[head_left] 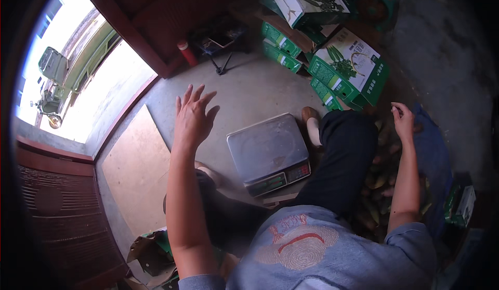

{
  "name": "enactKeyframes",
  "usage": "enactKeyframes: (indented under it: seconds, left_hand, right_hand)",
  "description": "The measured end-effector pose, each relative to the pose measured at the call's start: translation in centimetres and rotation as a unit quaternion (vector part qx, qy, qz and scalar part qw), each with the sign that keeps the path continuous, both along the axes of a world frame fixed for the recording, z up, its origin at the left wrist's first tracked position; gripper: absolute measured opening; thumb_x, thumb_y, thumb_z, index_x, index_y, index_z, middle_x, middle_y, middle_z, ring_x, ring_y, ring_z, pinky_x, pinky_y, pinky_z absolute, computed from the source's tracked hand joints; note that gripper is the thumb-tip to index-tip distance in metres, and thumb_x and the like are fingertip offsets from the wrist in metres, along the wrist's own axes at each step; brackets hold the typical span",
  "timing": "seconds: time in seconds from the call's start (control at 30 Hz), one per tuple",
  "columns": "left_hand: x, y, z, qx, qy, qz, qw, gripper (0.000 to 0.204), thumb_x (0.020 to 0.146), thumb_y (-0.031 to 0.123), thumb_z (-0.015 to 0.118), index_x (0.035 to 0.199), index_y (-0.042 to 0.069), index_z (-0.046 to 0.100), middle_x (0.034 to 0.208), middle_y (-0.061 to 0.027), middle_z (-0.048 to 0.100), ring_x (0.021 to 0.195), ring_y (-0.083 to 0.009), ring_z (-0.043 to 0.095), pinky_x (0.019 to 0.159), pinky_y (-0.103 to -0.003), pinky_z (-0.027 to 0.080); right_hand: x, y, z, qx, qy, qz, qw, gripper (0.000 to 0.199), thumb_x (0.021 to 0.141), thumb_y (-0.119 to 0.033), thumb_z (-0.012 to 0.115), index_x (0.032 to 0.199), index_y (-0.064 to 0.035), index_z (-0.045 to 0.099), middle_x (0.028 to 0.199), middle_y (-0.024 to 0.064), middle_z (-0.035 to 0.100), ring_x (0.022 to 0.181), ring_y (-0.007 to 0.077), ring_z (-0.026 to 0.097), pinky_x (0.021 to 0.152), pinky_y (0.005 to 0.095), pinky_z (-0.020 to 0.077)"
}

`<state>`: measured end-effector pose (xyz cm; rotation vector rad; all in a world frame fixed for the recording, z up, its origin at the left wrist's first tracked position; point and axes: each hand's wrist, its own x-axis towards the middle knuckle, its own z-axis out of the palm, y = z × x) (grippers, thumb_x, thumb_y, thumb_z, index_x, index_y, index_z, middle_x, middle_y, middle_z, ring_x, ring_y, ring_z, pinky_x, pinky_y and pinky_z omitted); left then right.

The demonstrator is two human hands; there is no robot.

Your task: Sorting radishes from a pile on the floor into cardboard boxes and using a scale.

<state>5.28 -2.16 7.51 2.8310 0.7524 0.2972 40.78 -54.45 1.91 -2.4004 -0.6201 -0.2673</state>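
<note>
Left hand (195, 114) hangs over the floor (244, 89) left of centre, its fingers spread and nothing in it; the right hand (404, 121), at the right of the frame, has curled fingers near the vegetables (377, 186) (whether it pinches anything, I cannot tell). At the centre, a scale (270, 149) rests between the feet (312, 129), its buttons (299, 172) on the lower side, presumably for easy reading. The vegetables lie beside the right leg (343, 155), likely within easy reach, a blue sheet (434, 149) along their edge. Boxes (353, 66) stand stacked at upper right, perhaps to save space.
</note>
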Motion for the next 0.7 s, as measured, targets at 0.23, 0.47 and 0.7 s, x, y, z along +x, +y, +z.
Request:
enactKeyframes:
  seconds: [0.23,0.47,0.7]
  left_hand:
    - [1.5,1.1,-4.9,-0.113,0.091,-0.050,0.988,0.046,0.093,0.032,0.070,0.136,0.020,0.063,0.152,-0.0129,0.050,0.149,-0.0387,0.031,0.120,-0.059,0.024]
    - [2.5,0.7,-5.5,-0.155,0.048,-0.075,0.984,0.046,0.089,0.023,0.074,0.133,0.010,0.064,0.144,-0.0179,0.056,0.143,-0.0425,0.040,0.117,-0.050,0.034]
    - [1.8,0.4,-6.1,-0.154,0.086,-0.033,0.984,0.046,0.089,0.021,0.074,0.133,0.011,0.064,0.144,-0.0173,0.056,0.141,-0.0405,0.042,0.116,-0.048,0.036]
  right_hand:
    - [2.8,-4.5,-9.5,0.132,0.230,-0.114,0.957,0.027,0.096,-0.009,0.063,0.122,-0.0024,0.066,0.104,0.0091,0.073,0.088,0.0199,0.071,0.081,0.0327,0.0557]
    - [12.1,-3.4,-19.5,0.424,0.446,-0.234,0.753,0.043,0.092,-0.019,0.070,0.130,-0.0048,0.055,0.124,0.0122,0.061,0.116,0.0264,0.059,0.099,0.0414,0.0506]
    - [18.2,-1.2,-24.3,0.511,0.482,-0.208,0.681,0.037,0.092,-0.022,0.072,0.125,-0.0123,0.058,0.123,0.0087,0.060,0.117,0.0254,0.055,0.110,0.0395,0.0393]
